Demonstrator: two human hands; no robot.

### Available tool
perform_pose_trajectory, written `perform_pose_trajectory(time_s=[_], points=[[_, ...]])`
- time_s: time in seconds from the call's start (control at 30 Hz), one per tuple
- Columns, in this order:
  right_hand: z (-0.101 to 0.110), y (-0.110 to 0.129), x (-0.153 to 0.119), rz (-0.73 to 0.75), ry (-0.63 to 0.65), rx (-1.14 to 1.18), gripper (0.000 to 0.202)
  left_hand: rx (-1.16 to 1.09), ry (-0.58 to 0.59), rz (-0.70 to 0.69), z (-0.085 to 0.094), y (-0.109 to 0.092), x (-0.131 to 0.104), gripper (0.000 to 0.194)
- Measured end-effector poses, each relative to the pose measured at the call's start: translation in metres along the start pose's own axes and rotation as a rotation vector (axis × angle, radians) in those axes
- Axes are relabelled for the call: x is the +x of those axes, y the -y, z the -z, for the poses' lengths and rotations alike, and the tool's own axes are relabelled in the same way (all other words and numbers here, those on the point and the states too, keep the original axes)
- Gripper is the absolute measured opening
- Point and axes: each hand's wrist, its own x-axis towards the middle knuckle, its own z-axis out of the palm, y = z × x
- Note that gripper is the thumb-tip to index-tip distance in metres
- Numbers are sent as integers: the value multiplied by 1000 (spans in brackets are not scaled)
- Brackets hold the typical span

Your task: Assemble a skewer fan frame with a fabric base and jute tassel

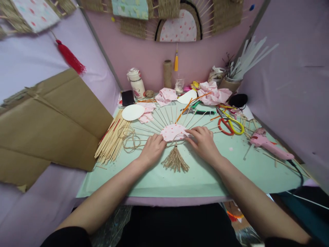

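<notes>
Flat on the table in front of me lies a half-circle covered in pink dotted fabric [174, 131], with thin wooden sticks [168, 115] fanning out from its curved edge. My left hand [154, 148] is closed at its left corner, fingers together and thumb mostly hidden. At the right corner, my right hand [203, 141] grips the edge between thumb and fingers. A jute tassel [175, 160] lies spread below the straight edge, between both hands. A thin loop of twine crosses the lower fabric. Loose jute twine [131, 141] is tangled left of my left hand.
A bundle of sticks [110, 140] lies left, beside a cardboard sheet [48, 127]. Scissors [227, 121], green-handled pliers [203, 112] and a pink glue gun [269, 145] lie right. A bottle [136, 85], white oval [133, 112] and crumpled fabric [214, 93] are farther back.
</notes>
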Motion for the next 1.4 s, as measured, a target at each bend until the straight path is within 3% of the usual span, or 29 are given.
perform_pose_trajectory(time_s=[0.17,0.33,0.67,0.93,1.13,1.4], points=[[-5,0,9,1,61,-29,14,-45,-10,26,-2,4,-1,10],[-4,-6,-3,-32,86,-58,16,-106,-28,72,-3,11,-4,12],[-9,-13,-11,-32,90,-58,16,-249,-68,18,0,12,-21,17],[-11,-14,-11,-41,73,-29,13,-208,-63,132,-3,1,-9,15],[-15,-12,-12,-43,74,-2,13,-162,-60,305,-1,-4,-12,13],[-18,-7,-13,-54,-8,-12,14,-122,-68,451,0,-8,-8,13]])
